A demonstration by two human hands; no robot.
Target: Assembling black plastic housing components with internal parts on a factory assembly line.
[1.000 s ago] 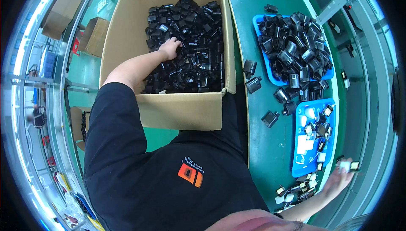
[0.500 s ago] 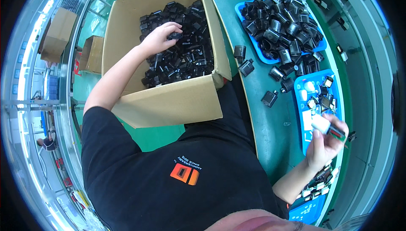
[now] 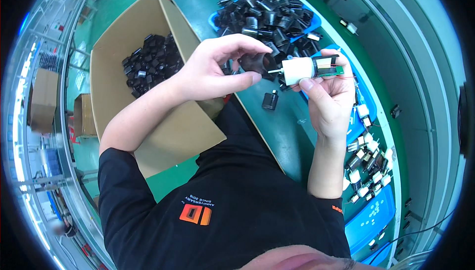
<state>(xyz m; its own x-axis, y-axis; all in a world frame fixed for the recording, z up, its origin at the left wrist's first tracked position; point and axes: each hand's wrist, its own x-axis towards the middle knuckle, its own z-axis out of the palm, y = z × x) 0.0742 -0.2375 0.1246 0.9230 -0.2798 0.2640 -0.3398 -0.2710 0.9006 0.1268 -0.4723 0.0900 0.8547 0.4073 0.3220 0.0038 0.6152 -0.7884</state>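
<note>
My left hand [image 3: 220, 69] is closed on a dark, hollow plastic housing [image 3: 258, 64], thumb below and fingers above. Facing it, my right hand [image 3: 330, 94] grips a small electronic assembly. Its white cylinder [image 3: 298, 71] points at the housing, with a thin pale stem at the tip. A green circuit board [image 3: 334, 71] with fine red wires shows at the assembly's other end. The stem is at the housing's near side; whether it touches or enters cannot be made out. Both parts are held above the green bench [image 3: 292, 136].
A large cardboard box [image 3: 180, 139] of black housings stands at left. A blue tray [image 3: 312, 24] heaped with similar housings lies at the back; a single housing [image 3: 270, 100] lies nearer. White-and-black assemblies [image 3: 368, 168] and a blue tray [image 3: 363, 230] of small white discs lie at right.
My left hand has come out of the cardboard box with a black housing. My right hand has moved left and inward with the white assembly, bringing the two together. The view has shifted.
</note>
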